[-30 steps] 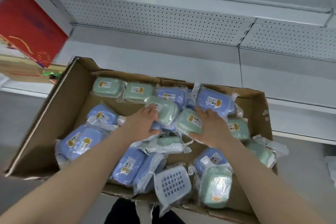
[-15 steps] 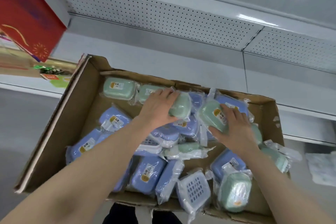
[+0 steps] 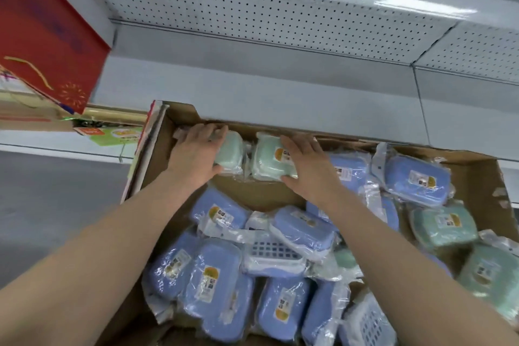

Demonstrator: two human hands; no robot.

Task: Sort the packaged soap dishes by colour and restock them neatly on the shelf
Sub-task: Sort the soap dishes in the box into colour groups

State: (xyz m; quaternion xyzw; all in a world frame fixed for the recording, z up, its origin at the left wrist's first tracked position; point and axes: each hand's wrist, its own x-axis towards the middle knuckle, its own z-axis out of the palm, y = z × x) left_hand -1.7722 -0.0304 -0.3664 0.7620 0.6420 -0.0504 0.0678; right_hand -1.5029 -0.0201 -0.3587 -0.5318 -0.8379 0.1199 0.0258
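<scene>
A cardboard box [image 3: 157,157] holds several plastic-wrapped soap dishes, blue and green. My left hand [image 3: 196,149] lies over a green soap dish [image 3: 231,153] at the box's far left corner. Beside it, my right hand [image 3: 309,166] grips a second green soap dish [image 3: 268,160]. The two green dishes sit side by side against the far wall. Blue soap dishes [image 3: 216,284] fill the near half of the box. More green soap dishes [image 3: 443,226] lie at the right side. A white shelf [image 3: 280,93] runs just behind the box.
A red box [image 3: 47,31] hangs at the upper left above other packaged goods [image 3: 112,135] on the shelf's left end. A perforated white back panel [image 3: 252,14] rises behind the shelf. Grey floor [image 3: 56,199] shows to the left of the cardboard box.
Both hands carried a green soap dish from the middle of the box to its far left corner. The view shifted closer to the box and shelf.
</scene>
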